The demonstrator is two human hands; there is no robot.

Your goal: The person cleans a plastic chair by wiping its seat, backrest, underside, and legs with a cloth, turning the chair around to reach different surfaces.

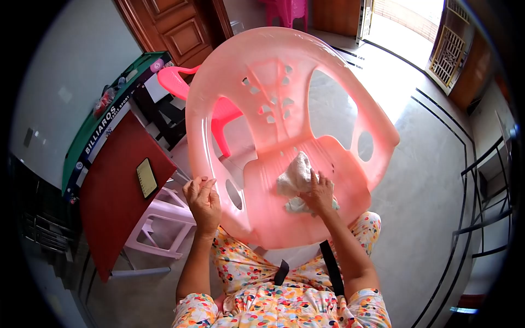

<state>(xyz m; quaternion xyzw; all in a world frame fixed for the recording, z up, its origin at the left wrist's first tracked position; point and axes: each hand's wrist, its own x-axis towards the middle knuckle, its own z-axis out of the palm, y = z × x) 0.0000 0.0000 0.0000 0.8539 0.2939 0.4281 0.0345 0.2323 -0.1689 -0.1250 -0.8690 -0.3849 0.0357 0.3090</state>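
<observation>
In front of me a pink plastic armchair (279, 44) faces my lap, with leaf-shaped cut-outs in its backrest. My right hand (320, 194) is over the seat, its fingers closed on a crumpled whitish cloth (297, 174) that lies against the seat surface. Part of the cloth shows below the hand too. At the chair's left armrest is my left hand (203, 205), fingers curled and fingertips at the armrest's outer edge. A few small dark specks mark the seat to the right of the cloth.
A red-brown table (115, 180) stands at left with a phone (146, 178) on it. Beneath is a pale pink stool (158, 224). Behind are a brighter pink chair (227, 115), a green-edged billiards table (101, 128) and a wooden door (178, 27). Black metal railings (484, 205) stand at right.
</observation>
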